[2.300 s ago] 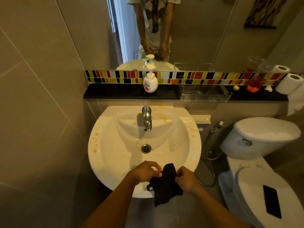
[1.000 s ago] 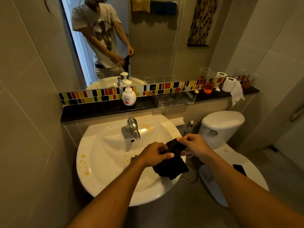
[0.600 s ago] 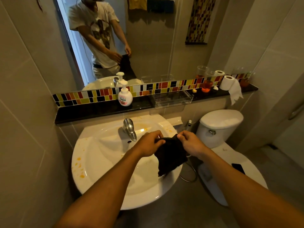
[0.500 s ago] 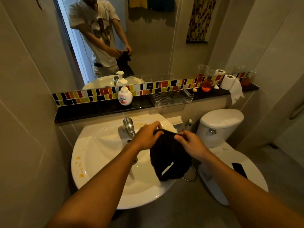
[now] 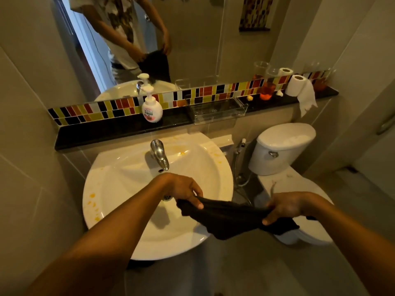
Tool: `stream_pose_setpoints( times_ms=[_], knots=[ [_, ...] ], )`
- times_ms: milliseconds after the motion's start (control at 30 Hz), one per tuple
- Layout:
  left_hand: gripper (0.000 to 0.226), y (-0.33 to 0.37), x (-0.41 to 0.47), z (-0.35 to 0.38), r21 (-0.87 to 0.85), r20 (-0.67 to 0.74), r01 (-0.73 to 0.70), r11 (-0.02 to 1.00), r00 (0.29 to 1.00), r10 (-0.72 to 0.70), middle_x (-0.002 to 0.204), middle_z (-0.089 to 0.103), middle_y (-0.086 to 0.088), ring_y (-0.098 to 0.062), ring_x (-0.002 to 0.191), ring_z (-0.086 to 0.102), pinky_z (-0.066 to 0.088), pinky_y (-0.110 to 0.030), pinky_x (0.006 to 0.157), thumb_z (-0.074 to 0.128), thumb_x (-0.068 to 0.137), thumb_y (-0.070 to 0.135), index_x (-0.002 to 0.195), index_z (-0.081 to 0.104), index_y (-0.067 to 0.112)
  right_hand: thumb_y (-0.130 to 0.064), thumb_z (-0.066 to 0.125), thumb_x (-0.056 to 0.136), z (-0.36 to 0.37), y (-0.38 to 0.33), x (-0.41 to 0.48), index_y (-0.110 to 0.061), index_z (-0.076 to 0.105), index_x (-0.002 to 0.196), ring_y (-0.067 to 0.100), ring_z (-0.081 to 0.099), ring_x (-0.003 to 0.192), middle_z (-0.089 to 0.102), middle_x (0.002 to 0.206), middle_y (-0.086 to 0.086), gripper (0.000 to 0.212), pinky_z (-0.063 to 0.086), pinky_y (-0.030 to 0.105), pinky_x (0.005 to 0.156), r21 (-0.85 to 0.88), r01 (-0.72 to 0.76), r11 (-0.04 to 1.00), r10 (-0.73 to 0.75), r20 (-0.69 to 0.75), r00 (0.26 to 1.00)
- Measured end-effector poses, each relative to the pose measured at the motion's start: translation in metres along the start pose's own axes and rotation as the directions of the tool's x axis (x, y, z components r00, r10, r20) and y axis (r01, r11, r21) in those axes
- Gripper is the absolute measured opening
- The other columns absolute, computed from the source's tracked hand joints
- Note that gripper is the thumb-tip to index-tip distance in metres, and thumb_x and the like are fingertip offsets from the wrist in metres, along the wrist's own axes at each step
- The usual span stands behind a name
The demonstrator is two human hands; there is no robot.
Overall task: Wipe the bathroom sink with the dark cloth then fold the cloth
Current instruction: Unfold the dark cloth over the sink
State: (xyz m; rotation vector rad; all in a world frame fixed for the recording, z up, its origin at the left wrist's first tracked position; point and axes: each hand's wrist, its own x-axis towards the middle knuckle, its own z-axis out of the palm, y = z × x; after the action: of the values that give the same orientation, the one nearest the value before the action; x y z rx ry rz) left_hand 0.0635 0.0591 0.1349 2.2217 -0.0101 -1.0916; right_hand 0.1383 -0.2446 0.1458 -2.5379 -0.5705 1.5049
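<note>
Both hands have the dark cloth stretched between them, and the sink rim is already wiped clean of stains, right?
Not quite. In the head view the left hand and right hand do stretch the dark cloth, but the sink rim still shows orange stains.

Both forearms bare, no sleeves reaching them — the mirror shows a pale, dark-printed short-sleeved T-shirt (image 5: 119, 24).

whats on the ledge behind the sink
On the ledge: a soap bottle, a clear tray, an orange cup and a paper roll. Nothing covers it; the tray's contents are unclear.
</note>
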Motion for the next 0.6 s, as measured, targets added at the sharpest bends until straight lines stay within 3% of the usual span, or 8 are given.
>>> stream_pose_setpoints(
  times_ms=[100,267,333,400,433,500,533,600],
  knots=[
    [0.026,-0.005,0.015,0.008,-0.065,0.171,0.103,0.993,0.981,-0.09,0.11,0.062,-0.006,-0.024,0.103,0.059,0.055,-0.023,0.076,0.068,0.085,0.022,0.11,0.064,0.018,-0.031,0.069,0.084,0.007,0.01,0.01,-0.028,0.065,0.1,0.014,0.059,0.101,0.064,0.105,-0.004,0.017,0.044,0.035,0.101,0.004,-0.064,0.998,0.063,0.147,0.987],
    [0.042,-0.014,0.044,0.01,0.024,0.196,0.199,0.98,0.96,-0.2,0.129,0.057,-0.014,-0.033,0.12,0.054,0.051,-0.034,0.09,0.068,0.085,0.017,0.125,0.058,0.012,-0.026,0.066,0.087,0.007,0.028,0.035,-0.02,0.06,0.118,0.02,0.052,0.111,0.057,0.117,0.001,0.032,0.041,0.037,0.103,0.012,-0.099,0.995,0.095,0.197,0.976],
    [0.043,-0.02,0.058,0.01,0.063,0.055,0.205,0.977,0.976,-0.209,0.131,0.057,-0.014,-0.032,0.116,0.056,0.05,-0.034,0.088,0.067,0.086,0.02,0.128,0.057,0.012,-0.024,0.064,0.088,0.003,0.034,0.047,-0.02,0.062,0.115,0.015,0.055,0.101,0.06,0.108,-0.002,0.028,0.046,0.03,0.093,0.051,-0.087,0.995,0.081,0.103,0.991],
    [0.039,-0.026,0.07,0.01,0.114,-0.205,0.179,0.977,0.967,-0.154,0.127,0.06,-0.012,-0.029,0.112,0.057,0.047,-0.035,0.092,0.064,0.088,0.023,0.125,0.059,0.014,-0.019,0.061,0.09,0.0,0.037,0.06,-0.023,0.065,0.09,0.01,0.056,0.082,0.06,0.086,-0.005,0.006,0.043,0.018,0.07,0.09,-0.025,0.996,0.031,-0.069,0.997],
    [0.036,-0.03,0.076,0.01,0.118,-0.323,0.174,0.978,0.938,-0.128,0.124,0.061,-0.011,-0.028,0.111,0.057,0.047,-0.036,0.094,0.063,0.088,0.023,0.123,0.061,0.015,-0.017,0.061,0.09,-0.001,0.038,0.069,-0.024,0.064,0.082,0.012,0.058,0.08,0.06,0.082,-0.003,0.01,0.041,0.017,0.064,0.101,0.011,0.995,0.007,-0.183,0.983],
    [0.034,-0.035,0.089,0.012,0.101,-0.458,0.201,0.974,0.879,-0.133,0.123,0.062,-0.009,-0.027,0.11,0.058,0.048,-0.039,0.094,0.062,0.088,0.024,0.122,0.061,0.02,-0.018,0.063,0.088,0.001,0.043,0.09,-0.022,0.064,0.087,0.021,0.062,0.09,0.063,0.089,0.004,0.004,0.045,0.021,0.068,0.121,0.056,0.991,-0.002,-0.403,0.915],
    [0.037,-0.038,0.094,0.014,0.117,-0.479,0.233,0.965,0.865,-0.151,0.126,0.06,-0.008,-0.028,0.112,0.057,0.048,-0.04,0.095,0.062,0.088,0.027,0.125,0.057,0.023,-0.021,0.065,0.088,0.005,0.043,0.099,-0.02,0.065,0.098,0.024,0.062,0.098,0.062,0.101,0.007,0.01,0.049,0.027,0.076,0.133,0.065,0.989,0.009,-0.492,0.871],
    [0.049,-0.04,0.107,0.024,0.186,-0.469,0.298,0.936,0.864,-0.182,0.135,0.053,-0.007,-0.029,0.121,0.051,0.041,-0.043,0.101,0.059,0.089,0.036,0.135,0.044,0.026,-0.026,0.065,0.087,0.016,0.04,0.118,-0.017,0.055,0.125,0.03,0.054,0.116,0.05,0.128,0.012,0.041,0.049,0.043,0.094,0.183,0.028,0.983,0.085,-0.578,0.812]
  ],
)
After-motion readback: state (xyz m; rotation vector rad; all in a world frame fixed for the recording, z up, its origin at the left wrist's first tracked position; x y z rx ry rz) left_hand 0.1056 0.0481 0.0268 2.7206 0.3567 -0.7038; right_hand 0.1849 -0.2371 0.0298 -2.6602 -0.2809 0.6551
